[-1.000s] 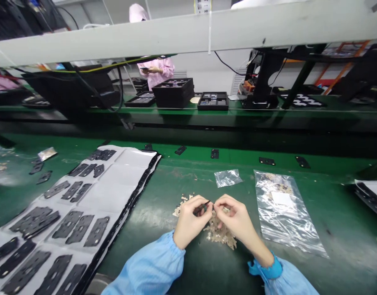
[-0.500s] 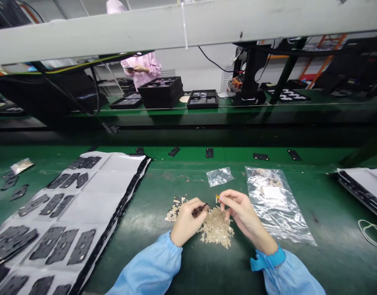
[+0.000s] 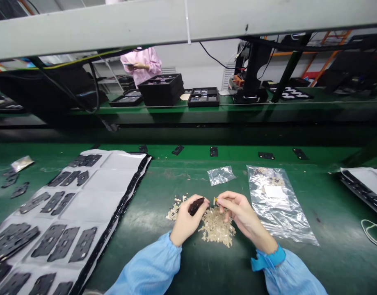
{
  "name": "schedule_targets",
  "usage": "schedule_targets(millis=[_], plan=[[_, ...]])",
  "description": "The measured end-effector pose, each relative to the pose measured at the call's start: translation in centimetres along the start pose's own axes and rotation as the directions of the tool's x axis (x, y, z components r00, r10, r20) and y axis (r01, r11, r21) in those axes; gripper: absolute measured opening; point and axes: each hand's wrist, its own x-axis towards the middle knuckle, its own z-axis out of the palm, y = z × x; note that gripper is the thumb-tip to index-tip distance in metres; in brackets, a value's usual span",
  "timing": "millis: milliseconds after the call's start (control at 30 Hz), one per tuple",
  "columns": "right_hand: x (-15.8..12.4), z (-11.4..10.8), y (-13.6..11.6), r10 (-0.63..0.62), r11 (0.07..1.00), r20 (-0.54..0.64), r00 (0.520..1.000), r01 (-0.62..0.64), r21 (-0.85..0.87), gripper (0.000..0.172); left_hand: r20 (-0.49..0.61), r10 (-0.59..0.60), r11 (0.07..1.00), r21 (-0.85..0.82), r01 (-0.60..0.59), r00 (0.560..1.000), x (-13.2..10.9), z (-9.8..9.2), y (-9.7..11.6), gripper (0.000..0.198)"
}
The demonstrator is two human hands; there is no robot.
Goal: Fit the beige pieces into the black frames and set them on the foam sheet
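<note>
My left hand (image 3: pixel 187 221) is closed around a small flat black part (image 3: pixel 196 206), held just above the green bench. My right hand (image 3: pixel 239 214) pinches a tiny tan piece (image 3: pixel 215 200) between thumb and forefinger, a few centimetres right of the black part. Under and between both hands lies a heap of small tan pieces (image 3: pixel 217 229). Both wrists wear light blue sleeves.
A white sheet (image 3: pixel 114 180) with several black flat parts (image 3: pixel 53 241) lies at left. A small clear bag (image 3: pixel 220 175) and a larger clear bag (image 3: pixel 276 203) lie beyond my right hand. Black parts ride the far conveyor (image 3: pixel 213 151). A person in pink stands behind stacked black trays (image 3: pixel 162 88).
The black part in my left hand has tilted up into fuller view. My hands, together a second ago, now sit slightly apart with the tan piece showing in my right fingertips.
</note>
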Motion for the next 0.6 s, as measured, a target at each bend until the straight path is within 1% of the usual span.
schedule_targets(millis=[67, 300, 500, 600], plan=[[0.01, 0.18, 0.36, 0.016, 1.0, 0.009, 1.0, -0.016, -0.009, 0.026, -0.016, -0.025, 0.999, -0.031, 0.025, 1.0, -0.06, 0.1, 0.14, 0.019], [-0.01, 0.68, 0.97, 0.045, 0.999, 0.055, 0.997, -0.043, -0.026, 0.027, 0.048, -0.095, 0.991, -0.089, 0.099, 0.994, -0.2, 0.22, 0.0, 0.02], [0.04, 0.25, 0.74, 0.095, 0.995, 0.079, 0.992, -0.096, 0.011, 0.023, 0.076, -0.2, 0.946, -0.244, 0.213, 0.977, -0.22, 0.31, -0.14, 0.022], [-0.13, -0.05, 0.43, 0.136, 0.99, 0.105, 0.985, -0.14, 0.032, 0.02, 0.06, -0.234, 0.924, -0.298, 0.242, 0.97, -0.14, 0.16, -0.42, 0.026]])
